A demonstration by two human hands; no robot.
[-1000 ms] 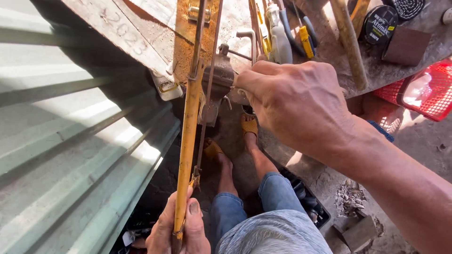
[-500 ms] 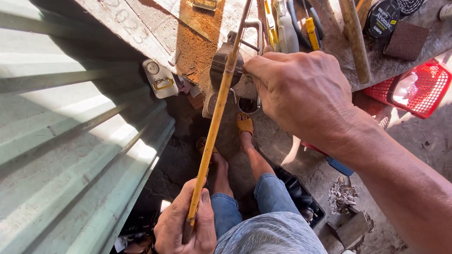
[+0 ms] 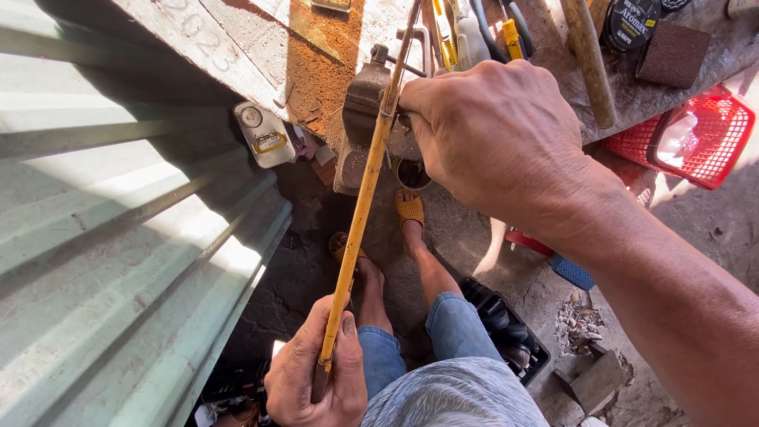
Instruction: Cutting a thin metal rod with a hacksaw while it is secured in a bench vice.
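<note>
since a moment ago the long yellow stick (image 3: 365, 198) tipped further right. left hand (image 3: 316, 379) fingers wrap its low end; right hand (image 3: 494, 138) fingers pinch it by the rusty vise (image 3: 364, 111) on the tabletop (image 3: 261, 39). red basket (image 3: 696, 138) right, round black label (image 3: 628, 22) on top.

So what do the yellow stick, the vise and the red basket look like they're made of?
Stick: probably bamboo or cane, smooth yellow with a faint node; not certain.
Vise: heavy metal, dull brown and rusty.
Basket: plastic, glossy red moulded mesh.
</note>
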